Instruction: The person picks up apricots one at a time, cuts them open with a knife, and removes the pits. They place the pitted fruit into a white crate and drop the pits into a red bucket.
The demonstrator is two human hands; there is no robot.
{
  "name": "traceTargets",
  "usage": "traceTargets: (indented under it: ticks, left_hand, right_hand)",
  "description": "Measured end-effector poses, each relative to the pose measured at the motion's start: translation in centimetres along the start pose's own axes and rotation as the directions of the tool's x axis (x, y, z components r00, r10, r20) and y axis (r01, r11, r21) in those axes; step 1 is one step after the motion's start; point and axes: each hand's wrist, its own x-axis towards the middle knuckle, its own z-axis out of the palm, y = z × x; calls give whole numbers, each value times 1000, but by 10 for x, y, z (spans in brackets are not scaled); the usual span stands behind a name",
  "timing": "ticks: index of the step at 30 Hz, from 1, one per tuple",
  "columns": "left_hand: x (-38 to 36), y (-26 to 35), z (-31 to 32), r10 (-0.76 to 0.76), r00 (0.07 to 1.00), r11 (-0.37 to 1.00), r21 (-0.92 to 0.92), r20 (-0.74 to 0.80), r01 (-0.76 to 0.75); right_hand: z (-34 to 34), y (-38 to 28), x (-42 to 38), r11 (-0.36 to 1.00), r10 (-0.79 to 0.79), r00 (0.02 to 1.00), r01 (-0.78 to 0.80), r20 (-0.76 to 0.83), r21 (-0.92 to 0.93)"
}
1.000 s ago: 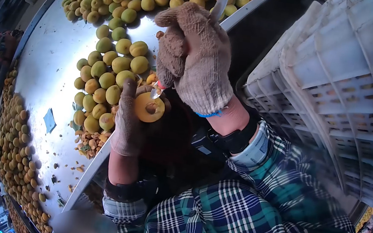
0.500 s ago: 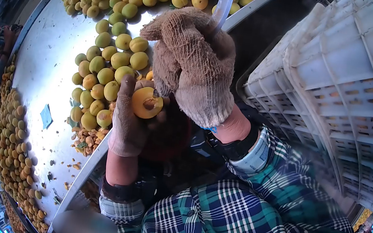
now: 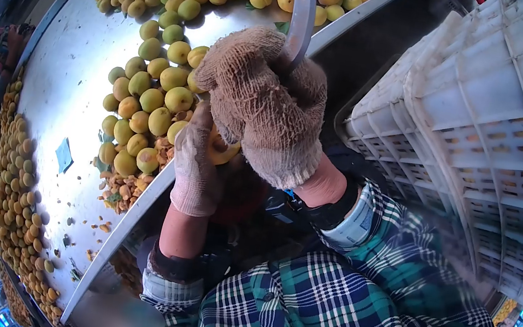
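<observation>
Knitted gloves cover both your hands at the table's near edge. Your left hand grips a cut yellow fruit, mostly hidden just off the rim; your right hand is fisted round a curved tool, pressed against it. You seem to be pitting; next, judge the stone's release carefully.

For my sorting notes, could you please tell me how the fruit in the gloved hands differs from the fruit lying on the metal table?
The held fruit is deep orange and mostly hidden between the left hand and right hand. The table fruit looks greener-yellow, whole, and lies loose on the metal table. Both are small and round.
</observation>
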Motion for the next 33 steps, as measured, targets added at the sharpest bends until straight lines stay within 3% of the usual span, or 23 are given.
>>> traceTargets:
  ticks: [2, 3, 4, 5, 6, 8, 11, 12, 13, 15, 17, 21, 23, 24, 25, 27, 30, 31, 33]
  left_hand:
    - [-1, 1, 1, -47, 999, 999, -26, 21, 47]
    - [1, 2, 0, 96, 993, 990, 106, -71, -89]
    - [2, 4, -2, 65, 997, 996, 58, -34, -63]
    - [2, 6, -4, 36, 999, 999, 9, 5, -36]
    - [2, 7, -5, 9, 999, 999, -39, 43, -7]
    - [1, 4, -3, 134, 991, 991, 28, -11, -133]
    - [2, 1, -6, 107, 991, 994, -17, 80, -106]
    - [2, -3, -7, 75, 990, 996, -58, 121, -68]
    - [2, -3, -8, 57, 990, 994, -98, 130, -44]
    - [5, 4, -7, 39, 993, 983, -181, 112, -18]
    - [6, 7, -4, 36, 994, 966, -258, 104, -8]
    - [3, -7, 0, 97, 983, 896, -444, 154, -19]
    - [4, -6, 1, 0, 960, 718, -669, 279, 194]
    - [4, -1, -2, -99, 903, 504, -762, 418, 407]
    - [4, 2, -3, -150, 814, 242, -778, 561, 580]
    - [0, 1, 0, -149, 815, 180, -795, 560, 579]
    - [0, -1, 5, -75, 835, 112, -828, 544, 550]
    - [1, 0, 7, -36, 841, 91, -837, 539, 540]
    - [1, 11, 4, -130, 850, 331, -786, 511, 522]
  right_hand:
    - [-2, -7, 2, 998, 66, 998, -66, 22, 17]
    - [-4, -9, 5, 988, 144, 990, -144, 7, 51]
    - [-6, -11, 9, 972, 222, 975, -220, -6, 86]
    - [-8, -14, 13, 892, 415, 908, -395, -53, 219]
    - [-9, -14, 13, 902, 404, 913, -386, -58, 195]
    - [-11, -11, 13, 918, 381, 923, -370, -61, 144]
    - [-18, -13, 12, 836, 444, 886, -463, 134, 293]
    - [-18, -8, 15, 991, 113, 988, -105, 108, -78]
    - [-17, -4, 19, 861, -218, 953, 289, 209, -419]
    - [-15, -12, 13, 914, 20, 975, 72, 222, -399]
    - [-16, -22, 13, 939, 221, 957, -157, 188, -305]
    - [-11, -22, 13, 922, 368, 924, -347, 108, -169]
    - [-14, -18, 13, 904, 424, 901, -427, 95, 13]
    - [-16, -16, 14, 875, 456, 884, -466, 103, 129]
    - [-18, -13, 14, 882, 442, 890, -454, 110, 128]
    - [-20, -8, 14, 891, 418, 900, -433, 126, 135]
    - [-20, -8, 16, 737, 518, 844, -524, 142, 427]
    - [-20, -10, 15, 743, 540, 835, -533, 106, 405]
    - [-22, -10, 13, 744, 530, 839, -530, 122, 407]
